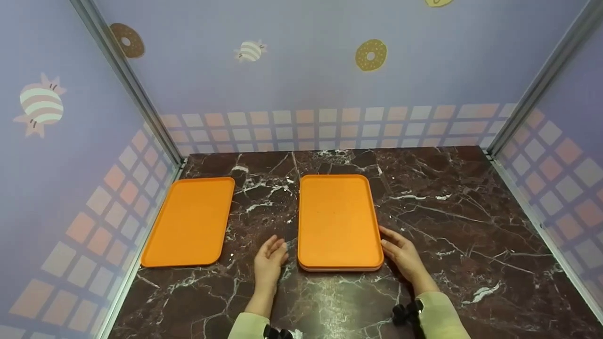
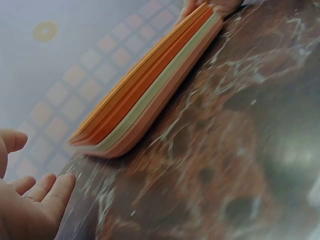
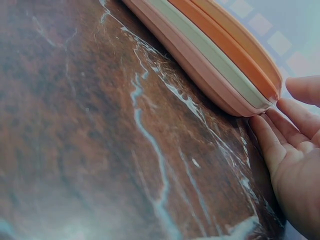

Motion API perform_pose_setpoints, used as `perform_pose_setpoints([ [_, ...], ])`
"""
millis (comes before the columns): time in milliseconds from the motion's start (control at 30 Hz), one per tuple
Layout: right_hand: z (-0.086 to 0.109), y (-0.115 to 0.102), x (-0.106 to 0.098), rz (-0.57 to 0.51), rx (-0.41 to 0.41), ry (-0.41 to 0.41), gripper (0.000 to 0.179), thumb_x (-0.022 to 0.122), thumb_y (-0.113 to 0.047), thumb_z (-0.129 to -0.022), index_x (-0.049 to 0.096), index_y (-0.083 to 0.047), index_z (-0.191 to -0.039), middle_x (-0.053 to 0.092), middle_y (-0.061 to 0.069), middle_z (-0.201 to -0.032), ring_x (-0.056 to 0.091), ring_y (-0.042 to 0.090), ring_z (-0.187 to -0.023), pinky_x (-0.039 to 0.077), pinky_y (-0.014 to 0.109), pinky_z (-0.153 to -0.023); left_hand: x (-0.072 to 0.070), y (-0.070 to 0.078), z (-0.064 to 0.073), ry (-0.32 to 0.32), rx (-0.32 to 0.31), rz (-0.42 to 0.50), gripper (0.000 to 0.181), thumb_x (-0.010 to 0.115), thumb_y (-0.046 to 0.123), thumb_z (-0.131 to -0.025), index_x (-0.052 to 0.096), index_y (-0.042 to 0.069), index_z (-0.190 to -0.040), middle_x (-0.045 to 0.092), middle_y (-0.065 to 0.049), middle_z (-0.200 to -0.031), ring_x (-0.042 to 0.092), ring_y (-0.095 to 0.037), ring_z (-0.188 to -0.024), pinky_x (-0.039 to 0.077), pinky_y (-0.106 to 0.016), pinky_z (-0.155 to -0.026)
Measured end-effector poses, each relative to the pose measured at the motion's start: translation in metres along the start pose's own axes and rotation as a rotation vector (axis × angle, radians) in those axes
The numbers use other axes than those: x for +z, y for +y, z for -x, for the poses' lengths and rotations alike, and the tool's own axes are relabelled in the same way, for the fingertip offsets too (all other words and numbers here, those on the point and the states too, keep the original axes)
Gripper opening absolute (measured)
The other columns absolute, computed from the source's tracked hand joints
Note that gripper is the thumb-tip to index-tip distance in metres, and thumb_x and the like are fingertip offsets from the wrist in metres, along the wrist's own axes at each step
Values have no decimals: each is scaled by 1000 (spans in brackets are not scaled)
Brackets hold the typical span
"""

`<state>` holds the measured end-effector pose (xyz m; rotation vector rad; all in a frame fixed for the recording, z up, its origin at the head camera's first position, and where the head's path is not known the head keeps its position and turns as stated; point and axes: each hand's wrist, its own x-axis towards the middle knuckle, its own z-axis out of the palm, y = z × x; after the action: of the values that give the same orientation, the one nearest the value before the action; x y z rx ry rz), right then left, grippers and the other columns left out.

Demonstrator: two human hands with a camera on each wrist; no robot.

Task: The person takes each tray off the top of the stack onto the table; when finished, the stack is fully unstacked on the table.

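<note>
A stack of rectangular trays (image 1: 337,221) lies in the middle of the table, an orange one on top. Seen from the side in the left wrist view, the stacked trays (image 2: 145,90) show orange, darker orange, pale green and pink layers. My right hand (image 1: 404,254) touches the stack's right edge; in the right wrist view the fingers (image 3: 267,140) lie against the lower layers, not curled round them. To the left of the stack, apart from it, my left hand (image 1: 270,263) is relaxed and holds nothing.
A single orange tray (image 1: 191,221) lies flat at the left, close to the left wall panel. The dark marbled tabletop (image 1: 452,212) is bounded by patterned panels (image 1: 301,84) at the back and both sides, with metal rails (image 1: 160,136) along the corners.
</note>
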<state>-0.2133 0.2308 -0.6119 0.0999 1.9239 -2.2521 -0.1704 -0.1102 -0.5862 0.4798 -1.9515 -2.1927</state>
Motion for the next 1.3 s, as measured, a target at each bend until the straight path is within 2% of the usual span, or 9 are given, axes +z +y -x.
perform_pose_setpoints([
  [200,0,0,1,-7,-2,11,53,53,1,-104,38,9,-154,38,29,-160,67,0,-109,56,18,-96,13,-5,7,-61,32,-102,54,70,9,-97,52,-11,-144,62,-31,-136,63,-41,-126,60,-38,-99],
  [500,-1,0,1,-7,-6,17,53,53,2,-103,39,10,-153,40,30,-159,67,1,-109,57,18,-96,23,-11,11,-92,73,-163,48,73,2,-93,58,-13,-136,61,-32,-137,60,-45,-131,58,-41,-103],
  [667,0,0,1,-8,-6,7,53,53,1,-103,39,9,-154,39,29,-159,67,1,-109,56,18,-96,26,-13,12,-81,102,-206,47,75,1,-90,61,-14,-132,61,-33,-138,57,-47,-133,55,-47,-107],
  [900,0,-1,1,6,-1,-8,53,53,1,-104,38,8,-155,39,29,-160,66,1,-111,55,18,-96,30,-16,14,-51,121,-254,41,73,-4,-90,66,-11,-129,59,-32,-139,57,-48,-133,58,-47,-103],
  [1033,0,0,1,20,-8,5,54,54,2,-102,40,8,-154,42,29,-157,65,1,-111,56,17,-95,32,-17,14,-25,131,-251,38,71,-7,-89,67,-11,-127,61,-31,-136,59,-46,-131,58,-46,-102],
  [1300,-1,2,0,35,-17,16,54,58,3,-100,43,8,-152,46,30,-154,67,2,-109,57,18,-92,33,-11,13,15,131,-184,36,70,-9,-88,70,-9,-124,66,-27,-130,63,-43,-126,60,-42,-98],
])
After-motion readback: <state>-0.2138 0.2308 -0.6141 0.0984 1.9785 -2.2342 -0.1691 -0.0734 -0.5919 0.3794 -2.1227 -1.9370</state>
